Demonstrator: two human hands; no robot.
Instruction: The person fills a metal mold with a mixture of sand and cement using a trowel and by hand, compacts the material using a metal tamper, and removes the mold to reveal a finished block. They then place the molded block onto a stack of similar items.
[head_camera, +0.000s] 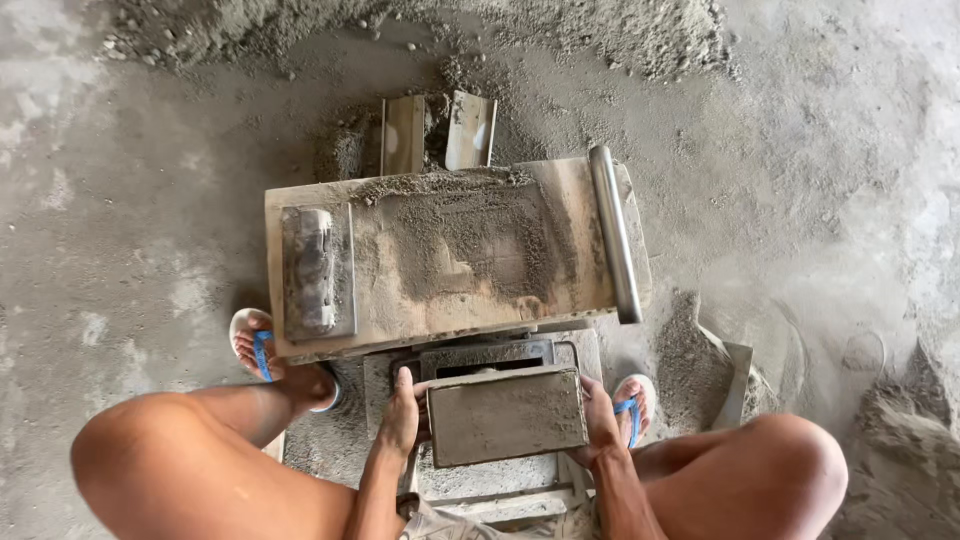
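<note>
Grey block (507, 415) hides both hands' fingertips (forearms cut off below).

packages: none before me | labels: none | signs: none | screens: none | all I see is bare, unmarked surfaces with no wrapping or print on them

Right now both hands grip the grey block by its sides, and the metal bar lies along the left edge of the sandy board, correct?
Not quite. The head view shows the metal bar along the sandy board's right edge. The left hand and right hand do grip the grey block by its sides.
</note>
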